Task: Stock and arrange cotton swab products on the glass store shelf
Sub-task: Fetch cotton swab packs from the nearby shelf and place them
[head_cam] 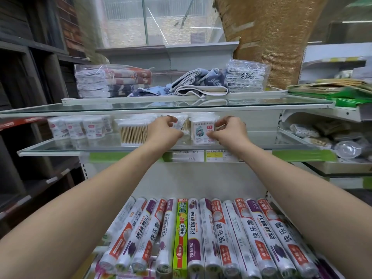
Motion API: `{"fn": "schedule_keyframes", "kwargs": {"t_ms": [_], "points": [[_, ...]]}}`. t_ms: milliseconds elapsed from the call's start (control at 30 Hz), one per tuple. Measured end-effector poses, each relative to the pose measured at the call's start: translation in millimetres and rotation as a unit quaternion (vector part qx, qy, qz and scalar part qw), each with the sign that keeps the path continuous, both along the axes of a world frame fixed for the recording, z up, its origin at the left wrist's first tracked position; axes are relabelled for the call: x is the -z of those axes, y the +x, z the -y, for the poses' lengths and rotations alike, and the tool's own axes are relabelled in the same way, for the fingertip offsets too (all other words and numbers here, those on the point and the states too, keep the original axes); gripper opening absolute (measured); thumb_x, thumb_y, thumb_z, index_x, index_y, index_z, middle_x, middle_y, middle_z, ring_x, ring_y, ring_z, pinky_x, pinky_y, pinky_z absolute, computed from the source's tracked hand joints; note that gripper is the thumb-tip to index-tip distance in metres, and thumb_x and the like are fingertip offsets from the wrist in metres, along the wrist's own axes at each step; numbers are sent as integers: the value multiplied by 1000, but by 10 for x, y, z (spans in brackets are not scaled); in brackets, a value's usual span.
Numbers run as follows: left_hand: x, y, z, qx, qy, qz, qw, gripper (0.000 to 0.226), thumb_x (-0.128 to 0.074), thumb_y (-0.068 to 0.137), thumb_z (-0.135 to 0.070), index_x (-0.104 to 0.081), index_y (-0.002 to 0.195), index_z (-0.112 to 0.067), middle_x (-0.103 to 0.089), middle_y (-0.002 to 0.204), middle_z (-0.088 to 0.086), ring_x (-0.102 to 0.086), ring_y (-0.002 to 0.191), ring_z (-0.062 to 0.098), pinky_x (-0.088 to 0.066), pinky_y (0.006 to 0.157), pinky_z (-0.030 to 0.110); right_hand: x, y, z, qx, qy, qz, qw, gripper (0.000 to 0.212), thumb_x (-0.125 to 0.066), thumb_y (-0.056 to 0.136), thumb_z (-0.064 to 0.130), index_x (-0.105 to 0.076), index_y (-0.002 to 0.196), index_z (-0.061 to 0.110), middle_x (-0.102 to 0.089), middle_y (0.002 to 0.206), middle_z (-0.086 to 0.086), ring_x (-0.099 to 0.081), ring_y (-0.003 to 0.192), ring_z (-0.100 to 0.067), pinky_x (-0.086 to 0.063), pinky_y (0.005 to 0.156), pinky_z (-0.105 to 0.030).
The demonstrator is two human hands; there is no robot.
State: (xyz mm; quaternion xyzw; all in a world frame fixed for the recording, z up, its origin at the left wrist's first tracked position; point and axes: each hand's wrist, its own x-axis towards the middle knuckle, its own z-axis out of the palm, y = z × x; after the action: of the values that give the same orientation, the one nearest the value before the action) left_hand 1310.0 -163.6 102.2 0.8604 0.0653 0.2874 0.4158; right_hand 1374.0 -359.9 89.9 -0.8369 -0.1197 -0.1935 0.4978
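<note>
A: Item one, glass shelf [60, 151]; contents?
B: Square cotton swab pack [203, 131] with cartoon label, upright, centre; right hand [229, 130] grasping its right edge; left hand [164, 128] pinching a smaller swab packet [182, 125] just beside it at 9 o'clock.
A: Further stock on that shelf?
B: Clear box of wooden-stick swabs [132, 133] at 9 o'clock of the left hand; round swab tubs [80, 127] beyond, far left.
A: Neighbouring levels?
B: Folded towels [112, 80] at 12 o'clock, above; plastic wrap rolls [201, 238] at 6 o'clock, below; price tags [201, 156] on the shelf's front edge.
</note>
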Motion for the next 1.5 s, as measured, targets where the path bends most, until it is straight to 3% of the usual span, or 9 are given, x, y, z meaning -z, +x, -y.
{"fn": "schedule_keyframes", "kwargs": {"t_ms": [267, 367, 467, 600, 733, 933, 1133, 1300, 1500], "points": [[-11, 43, 332, 103, -57, 14, 993, 26, -84, 80, -32, -75, 100, -19, -75, 96, -3, -68, 94, 10, -51, 76, 19, 34, -160, -134, -59, 42, 84, 994, 25, -85, 68, 25, -60, 72, 23, -63, 65, 9, -58, 64, -11, -51, 66, -32], [-29, 44, 427, 150, -160, 6, 976, 52, -84, 71, -45, -69, 109, -13, -74, 105, 5, -72, 99, 23, -61, 84, 38, 11, -183, -125, -145, 78, 50, 985, 28, -72, 77, -1, -64, 76, 26, -67, 75, 3, -64, 75, -15, -56, 77, -39], [-9, 75, 438, 146, -191, 9, 971, 56, -82, 65, -31, -62, 114, -12, -72, 107, 12, -73, 97, 29, -62, 82, 47, -10, -158, -71, -165, 102, 43, 980, 36, -60, 75, -14, -67, 78, 21, -70, 81, -5, -65, 75, -17, -52, 67, -32], [-7, 123, 418, 109, -143, 12, 984, 28, -70, 87, -6, -62, 113, -16, -70, 105, 10, -70, 98, 27, -60, 88, 47, -12, -64, 28, -96, 116, 23, 988, 21, -74, 79, 4, -65, 86, 22, -71, 90, -7, -65, 73, -20, -55, 64, -32], [7, 151, 419, 150, -136, 0, 979, 26, -63, 95, -2, -62, 114, -19, -72, 106, 6, -69, 100, 23, -58, 85, 36, 12, -44, 62, -110, 98, -33, 989, 38, -81, 80, 10, -58, 109, 18, -68, 91, -3, -67, 79, -19, -55, 67, -31], [20, 152, 387, 91, -92, 12, 992, 35, -76, 89, -15, -61, 120, -19, -71, 109, 1, -67, 99, 19, -55, 81, 31, 32, 13, 84, -41, 67, -18, 997, 28, -85, 75, 11, -62, 85, 23, -72, 82, -1, -71, 80, -23, -61, 78, -43], [16, 136, 232, 6, -67, 18, 998, 34, -72, 89, -16, -64, 122, -18, -69, 112, 1, -64, 102, 19, -51, 86, 31, -19, 32, 76, 3, -32, -53, 998, 57, -79, 83, 29, -55, 131, 10, -66, 118, -9, -62, 111, -28, -51, 97, -41], [14, 77, 162, -16, -62, 23, 998, 27, -69, 90, -16, -65, 117, -20, -68, 107, -2, -64, 99, 17, -54, 87, 33, -47, 5, 6, -4, -62, -38, 997, 12, -74, 87, 22, -69, 95, 15, -73, 96, -6, -67, 96, -24, -52, 87, -31], [28, -22, 141, -14, -46, 15, 999, 31, -67, 92, -14, -64, 123, -18, -66, 112, -1, -62, 100, 18, -53, 86, 31, -5, -31, -61, -12, -94, -31, 995, 21, -69, 90, 28, -72, 104, 13, -72, 93, -8, -66, 93, -27, -52, 75, -30]]}}
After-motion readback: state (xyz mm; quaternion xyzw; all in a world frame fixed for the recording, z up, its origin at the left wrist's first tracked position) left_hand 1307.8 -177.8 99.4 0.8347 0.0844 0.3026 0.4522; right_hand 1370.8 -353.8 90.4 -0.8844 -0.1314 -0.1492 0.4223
